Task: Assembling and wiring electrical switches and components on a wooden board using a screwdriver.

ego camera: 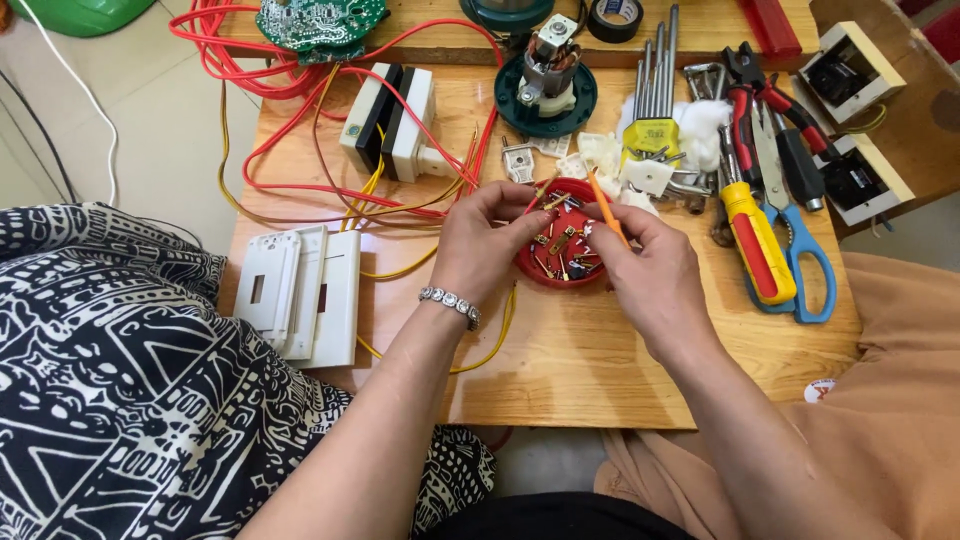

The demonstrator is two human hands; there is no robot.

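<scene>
Head view: left hand (pixel 487 240) grip pinching brass part (pixel 556 203) above red dish (pixel 530 262); right hand (pixel 645 262) pinching orange stick (pixel 607 208).

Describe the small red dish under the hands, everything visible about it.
The red dish is a shallow round tray, plastic by its look, lying flat on the wooden table. It holds small brass-coloured metal contacts and screws. Both hands hover over it: the left hand covers its left rim, fingers pinching a small metal piece above it, while the right hand hides its right side and holds a thin orange tool. A yellow wire runs beside its lower left edge.
</scene>
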